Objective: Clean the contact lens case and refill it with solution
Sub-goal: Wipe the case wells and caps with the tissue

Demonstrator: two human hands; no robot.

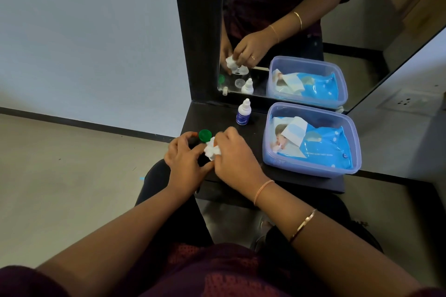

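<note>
My left hand (185,159) and my right hand (235,159) meet over the front left of the dark shelf (301,182). The right hand pinches a crumpled white wipe (212,149) against something held by the left hand; the contact lens case itself is hidden behind my fingers, and shows only in the mirror reflection (240,70) as a white case. A green cap (205,135) lies on the shelf just beyond my left fingers. A small white and blue solution bottle (243,113) stands upright, capped, farther back near the mirror.
A translucent blue tub (313,169) holding a blue pack of wet wipes (321,147) fills the right of the shelf. A mirror (337,7) in a dark frame rises behind. The shelf's left edge drops to the floor (72,176) beside my left hand.
</note>
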